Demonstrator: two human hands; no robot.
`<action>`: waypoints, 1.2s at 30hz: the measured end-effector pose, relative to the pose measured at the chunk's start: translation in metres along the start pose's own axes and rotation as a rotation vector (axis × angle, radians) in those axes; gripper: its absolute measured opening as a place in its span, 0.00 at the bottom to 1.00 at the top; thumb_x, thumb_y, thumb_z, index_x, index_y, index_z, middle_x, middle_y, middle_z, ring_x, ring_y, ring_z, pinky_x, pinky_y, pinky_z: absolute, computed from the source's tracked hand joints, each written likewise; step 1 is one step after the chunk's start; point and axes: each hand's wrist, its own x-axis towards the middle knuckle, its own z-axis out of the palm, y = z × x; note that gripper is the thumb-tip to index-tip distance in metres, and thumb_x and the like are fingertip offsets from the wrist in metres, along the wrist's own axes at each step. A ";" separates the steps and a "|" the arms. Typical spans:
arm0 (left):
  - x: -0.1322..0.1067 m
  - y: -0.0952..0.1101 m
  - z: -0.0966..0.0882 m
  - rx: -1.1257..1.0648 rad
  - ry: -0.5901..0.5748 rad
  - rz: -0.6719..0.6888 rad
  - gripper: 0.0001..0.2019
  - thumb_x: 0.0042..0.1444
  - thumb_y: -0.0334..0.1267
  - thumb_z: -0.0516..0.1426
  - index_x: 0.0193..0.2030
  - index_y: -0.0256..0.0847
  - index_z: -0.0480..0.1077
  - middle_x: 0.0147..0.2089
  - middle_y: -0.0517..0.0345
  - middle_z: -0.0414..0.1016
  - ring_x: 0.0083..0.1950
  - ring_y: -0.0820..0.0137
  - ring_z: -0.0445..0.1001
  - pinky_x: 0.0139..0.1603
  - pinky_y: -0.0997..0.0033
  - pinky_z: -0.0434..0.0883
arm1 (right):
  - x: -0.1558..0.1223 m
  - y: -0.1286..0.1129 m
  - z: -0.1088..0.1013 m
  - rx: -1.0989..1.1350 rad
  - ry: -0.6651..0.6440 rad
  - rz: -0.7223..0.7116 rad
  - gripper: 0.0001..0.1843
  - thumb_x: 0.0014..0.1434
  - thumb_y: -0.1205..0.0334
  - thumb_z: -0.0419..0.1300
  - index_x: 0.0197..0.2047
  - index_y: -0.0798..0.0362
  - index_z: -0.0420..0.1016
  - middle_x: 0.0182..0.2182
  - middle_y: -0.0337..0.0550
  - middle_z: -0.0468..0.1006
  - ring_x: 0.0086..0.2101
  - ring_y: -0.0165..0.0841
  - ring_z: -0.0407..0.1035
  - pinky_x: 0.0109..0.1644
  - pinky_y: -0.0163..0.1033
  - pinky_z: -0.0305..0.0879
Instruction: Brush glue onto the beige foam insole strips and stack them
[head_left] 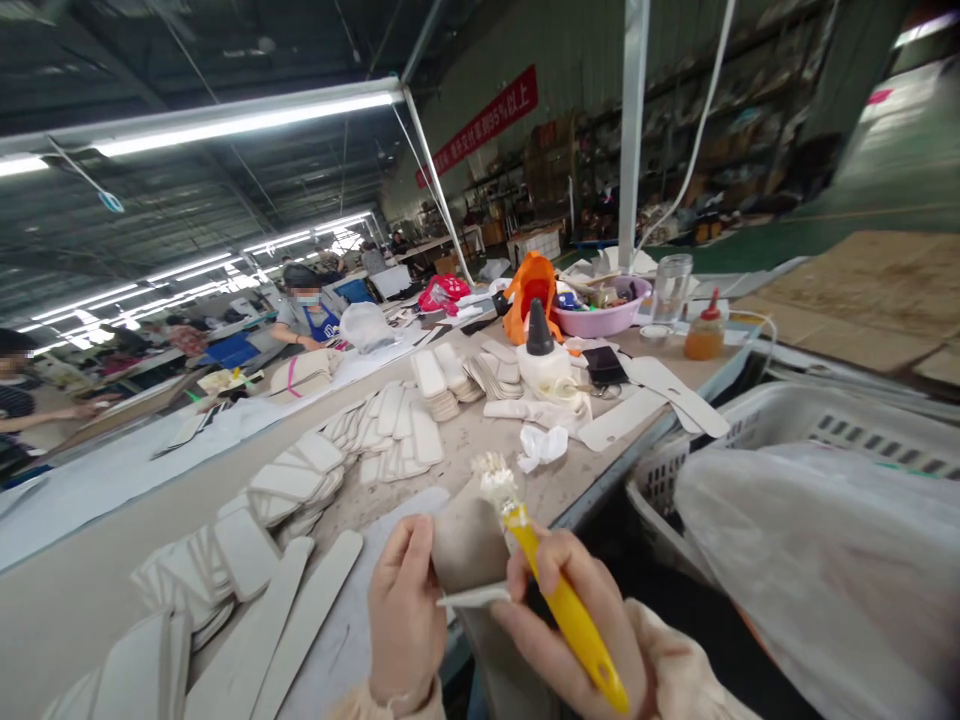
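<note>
My left hand (403, 618) is closed around a flat grey-beige piece (466, 545) held upright near the table's front edge. My right hand (574, 640) grips a yellow-handled brush (555, 590); its glue-caked white bristles stand just above the piece's right edge. A thin white strip (472, 597) sticks out between my two hands. Rows of overlapping white cut pieces (315, 470) lie on the table (90, 590) ahead of my hands. A white glue bottle with a black nozzle (541, 360) stands farther back.
Long white strips (300, 620) lie at the front left. A white plastic basket (787, 430) lined with a clear bag (825, 560) sits on my right. A pink bowl (600, 318), a glass (670, 288), and an orange-filled bottle (705, 335) stand behind. Other people work at far tables.
</note>
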 end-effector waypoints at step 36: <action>-0.033 0.011 0.013 0.092 -0.192 -0.061 0.19 0.46 0.47 0.64 0.41 0.38 0.68 0.34 0.56 0.74 0.31 0.69 0.72 0.31 0.74 0.69 | 0.009 0.027 -0.004 0.054 0.093 0.245 0.17 0.55 0.63 0.63 0.34 0.48 0.54 0.29 0.34 0.71 0.25 0.26 0.64 0.29 0.30 0.63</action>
